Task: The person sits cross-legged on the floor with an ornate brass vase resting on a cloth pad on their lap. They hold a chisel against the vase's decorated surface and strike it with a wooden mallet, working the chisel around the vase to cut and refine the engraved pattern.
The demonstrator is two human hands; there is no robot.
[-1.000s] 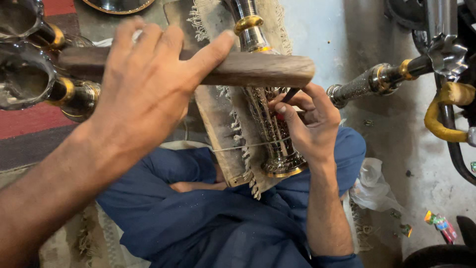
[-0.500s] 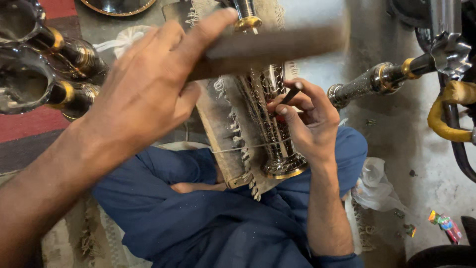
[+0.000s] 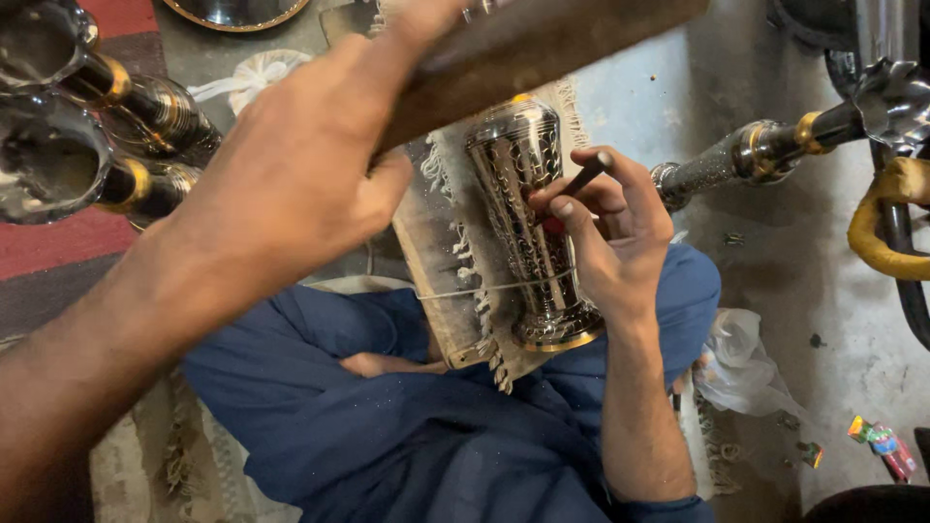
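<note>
Here the left hand (image 3: 291, 184) is raised close to the camera, fingers wrapped around a wooden mallet (image 3: 542, 44). The right hand (image 3: 605, 237) pinches a thin dark punch (image 3: 584, 176), its tip against the side of an engraved silver vase (image 3: 531, 218). The vase lies on a fringed cloth (image 3: 441, 232) over the person's blue-trousered lap, gold-rimmed base toward the body.

Metalworking workshop, engraved silver vase (image 3: 528, 223) on worn board, polished brass-banded vessels (image 3: 87, 126), stained concrete floor (image 3: 814, 320)
</note>
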